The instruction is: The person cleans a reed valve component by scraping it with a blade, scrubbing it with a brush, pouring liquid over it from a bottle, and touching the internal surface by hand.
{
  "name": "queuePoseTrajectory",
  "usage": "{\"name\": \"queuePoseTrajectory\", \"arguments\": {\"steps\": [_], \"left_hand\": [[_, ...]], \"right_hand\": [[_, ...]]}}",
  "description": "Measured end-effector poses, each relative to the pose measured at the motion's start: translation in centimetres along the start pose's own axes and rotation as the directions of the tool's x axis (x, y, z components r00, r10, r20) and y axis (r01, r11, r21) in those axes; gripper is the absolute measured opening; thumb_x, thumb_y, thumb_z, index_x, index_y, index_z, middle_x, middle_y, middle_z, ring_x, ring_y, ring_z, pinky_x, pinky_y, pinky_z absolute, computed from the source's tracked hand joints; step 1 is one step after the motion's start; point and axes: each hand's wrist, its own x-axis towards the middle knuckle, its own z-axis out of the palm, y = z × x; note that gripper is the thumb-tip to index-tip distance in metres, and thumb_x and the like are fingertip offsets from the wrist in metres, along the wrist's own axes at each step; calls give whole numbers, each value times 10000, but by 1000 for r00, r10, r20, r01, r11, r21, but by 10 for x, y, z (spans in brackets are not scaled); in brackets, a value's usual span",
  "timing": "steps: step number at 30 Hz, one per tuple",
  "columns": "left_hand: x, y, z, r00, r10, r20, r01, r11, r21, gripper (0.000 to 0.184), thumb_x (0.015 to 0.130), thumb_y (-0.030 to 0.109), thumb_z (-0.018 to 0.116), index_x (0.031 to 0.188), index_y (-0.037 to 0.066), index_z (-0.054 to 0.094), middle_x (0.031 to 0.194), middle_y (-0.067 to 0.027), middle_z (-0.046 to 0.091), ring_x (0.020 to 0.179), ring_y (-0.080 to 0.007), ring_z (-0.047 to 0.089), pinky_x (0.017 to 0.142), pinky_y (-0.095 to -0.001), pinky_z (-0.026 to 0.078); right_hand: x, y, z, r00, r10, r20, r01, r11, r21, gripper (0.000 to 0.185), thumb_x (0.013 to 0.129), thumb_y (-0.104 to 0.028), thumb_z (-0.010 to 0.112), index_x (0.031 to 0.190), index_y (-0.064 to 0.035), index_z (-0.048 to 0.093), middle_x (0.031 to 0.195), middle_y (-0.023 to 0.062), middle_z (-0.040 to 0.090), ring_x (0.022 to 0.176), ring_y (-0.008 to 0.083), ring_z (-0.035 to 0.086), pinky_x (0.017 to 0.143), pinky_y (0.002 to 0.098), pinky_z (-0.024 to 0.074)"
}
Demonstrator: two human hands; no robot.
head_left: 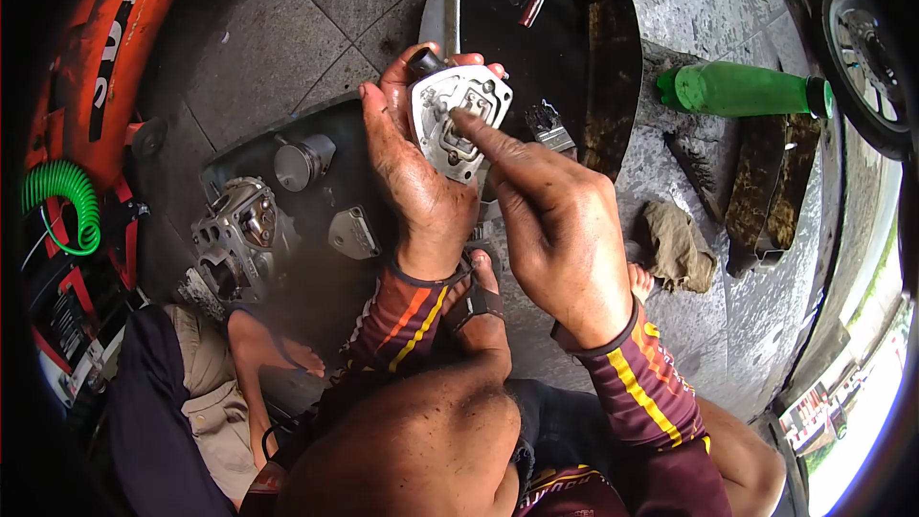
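My left hand [426,201] is closed around a silver cast-metal engine cover [446,144] with a short black pipe stub [425,61] on its upper edge. The cover faces me, showing bolt holes and a recessed middle. My right hand [565,220] points with its index finger outstretched, and the fingertip touches the recess. I see nothing gripped in that hand; its other fingers are curled and partly hidden. Both hands are smeared with dark grease. Below the left hand, on a dark tray [359,124], lie a piston [304,161], an engine casting [239,230] and a small metal cover [353,234].
A black basin [613,67] ahead holds a dark red cylinder [534,7] and a metal piece [550,129]. To the right are a green bottle [747,90], a rag [678,247] and a wheel [862,62]. Another person's foot [297,354] is at lower left.
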Motion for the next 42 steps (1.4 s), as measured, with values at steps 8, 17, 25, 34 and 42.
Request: {"name": "queuePoseTrajectory", "arguments": {"steps": [8, 17, 25, 34, 42], "left_hand": [[1, 1, 9, 996, 90, 6, -90, 989, 119, 601, 1021, 569, 273, 1249, 56, 487, 1068, -203, 651, 993, -348, 659, 889, -414, 538], [2, 4, 1, 995, 96, 14, -97, 990, 98, 589, 1028, 550, 268, 1243, 51, 495, 1057, -211, 656, 993, -363, 663, 886, -413, 543], [1, 6, 1, 998, 62, -4, -61, 993, 101, 608, 1024, 565, 251, 1247, 49, 485, 1046, -221, 653, 986, -347, 666, 883, -418, 548], [4, 7, 0, 998, 48, 47, -52, 995, 87, 615, 1021, 570, 261, 1238, 44, 494, 1031, -214, 657, 966, -334, 668, 880, -415, 548], [5, 7, -2, 998, 26, 50, -31, 996, 84, 610, 1021, 565, 272, 1234, 40, 499, 1040, -215, 654, 978, -342, 663, 897, -418, 542]], "right_hand": [[1, -6, -3, 995, 104, 7, -104, 994, 22, 445, 831, 85, 532, 1243, -38, 644, 848, 198, 661, 732, 309, 659, 716, 344, 521], [-9, -5, 0, 996, 85, -5, -85, 996, 36, 473, 831, 83, 538, 1271, -63, 633, 750, 158, 602, 651, 290, 592, 650, 350, 490], [-8, -9, -4, 998, 32, 48, -31, 999, -21, 492, 822, 89, 538, 1275, -77, 634, 710, 145, 568, 640, 283, 577, 627, 369, 475], [-9, -7, -12, 997, 54, 63, -52, 998, -28, 446, 838, 71, 553, 1258, -49, 639, 765, 171, 617, 668, 286, 617, 649, 352, 496], [-15, -5, -10, 983, 61, 172, -62, 998, 2, 472, 834, 105, 501, 1262, -42, 634, 921, 200, 682, 797, 307, 670, 743, 354, 523]]}}
